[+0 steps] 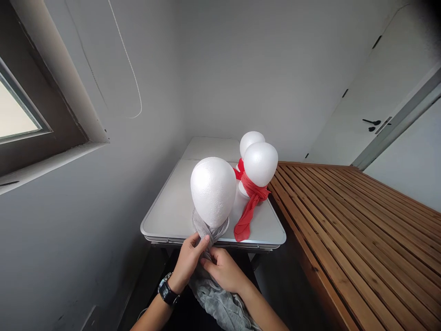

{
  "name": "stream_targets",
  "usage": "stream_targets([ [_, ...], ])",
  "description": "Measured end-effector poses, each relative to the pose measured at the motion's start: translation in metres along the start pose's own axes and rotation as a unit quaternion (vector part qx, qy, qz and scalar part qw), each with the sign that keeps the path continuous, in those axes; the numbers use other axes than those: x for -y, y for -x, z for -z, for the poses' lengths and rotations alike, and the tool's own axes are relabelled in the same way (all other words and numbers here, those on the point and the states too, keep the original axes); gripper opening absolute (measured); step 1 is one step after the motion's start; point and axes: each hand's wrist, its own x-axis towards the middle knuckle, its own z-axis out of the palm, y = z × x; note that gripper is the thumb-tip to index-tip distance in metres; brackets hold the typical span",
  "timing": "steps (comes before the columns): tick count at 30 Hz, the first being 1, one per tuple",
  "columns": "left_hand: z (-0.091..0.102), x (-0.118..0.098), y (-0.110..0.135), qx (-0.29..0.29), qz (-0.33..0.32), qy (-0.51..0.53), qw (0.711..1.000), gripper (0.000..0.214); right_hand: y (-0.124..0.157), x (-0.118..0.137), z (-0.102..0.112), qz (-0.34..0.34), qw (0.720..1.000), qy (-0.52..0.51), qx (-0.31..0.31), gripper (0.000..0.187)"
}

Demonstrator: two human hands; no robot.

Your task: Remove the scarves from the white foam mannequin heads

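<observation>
Left hand: the left hand [188, 261], a dark wristwatch [168, 290] on its wrist, is closed on the grey scarf [220, 301], thumb and fingers pinching the cloth just below the near edge of the table.
Right hand: the right hand [225, 271] is closed on the same scarf just beside the left; the fingertips of the two hands almost touch.
Grey scarf: wound round the neck of the nearest foam head [213, 191], gathered where the hands meet; its long axis runs from the neck down over the near table edge towards the person, the loose end hanging in folds below the wrists.
Nearest foam head: white, egg-shaped, upright, long axis vertical; stands at the near edge of the white folding table [172, 207].
Other foam heads: a second head [261, 163] stands upright to the right, a third [251, 140] behind it; a red scarf [248, 209] is tied at the second's neck, its tail pointing to the near edge.
Slatted wooden surface: the wooden surface [354, 220] adjoins the table's right edge.
Writing: none legible.
</observation>
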Motion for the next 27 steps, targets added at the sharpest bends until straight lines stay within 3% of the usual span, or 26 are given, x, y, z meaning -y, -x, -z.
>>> stream_targets([
  [4, -0.003, 0.005, -0.008, -0.040, 0.034, -0.011, 0.999, 0.045, -0.012, -0.015, 0.002, -0.085, 0.989, -0.110, 0.043, 0.062],
  [7, -0.002, 0.011, -0.010, -0.071, 0.032, -0.033, 0.996, 0.033, -0.024, -0.017, 0.002, -0.184, 0.956, -0.227, -0.012, 0.081],
  [9, -0.001, 0.013, -0.010, -0.063, 0.015, -0.062, 0.996, 0.024, -0.031, -0.013, -0.001, -0.215, 0.944, -0.243, -0.052, 0.079],
  [12, -0.001, 0.011, -0.007, -0.033, 0.002, -0.117, 0.993, 0.019, -0.037, -0.007, -0.007, -0.216, 0.953, -0.196, -0.087, 0.064],
  [16, -0.001, 0.011, -0.006, -0.051, -0.001, -0.130, 0.990, 0.024, -0.037, -0.005, -0.008, -0.190, 0.961, -0.137, -0.148, 0.055],
  [21, -0.002, 0.009, -0.008, -0.078, -0.008, -0.115, 0.990, 0.022, -0.036, -0.008, 0.008, -0.155, 0.971, -0.100, -0.153, 0.060],
  [27, 0.008, 0.005, -0.011, -0.101, 0.034, -0.020, 0.994, 0.026, -0.039, -0.001, 0.034, -0.171, 0.954, -0.135, -0.205, 0.060],
])
